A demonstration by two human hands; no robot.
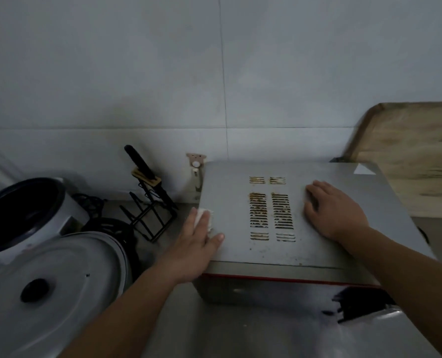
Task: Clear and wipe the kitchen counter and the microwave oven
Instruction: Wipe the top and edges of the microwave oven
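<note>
Left hand [198, 244] presses a white cloth [203, 215] flat-fingered on the microwave [279, 254] top's left edge; right hand [336, 213] lies open beside the grimy vents [270, 214], steadying. Step: wiping the top. Next: sweep toward the vents with firm pressure.

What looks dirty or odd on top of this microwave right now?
The vent slots in the microwave top carry brownish, rust-like grime, and dark specks dot the front edge. The left hand presses a white cloth at the left edge, away from the vents.

Rice cooker [21, 213], lidded pot [52, 288], knife rack [150, 205].
</note>
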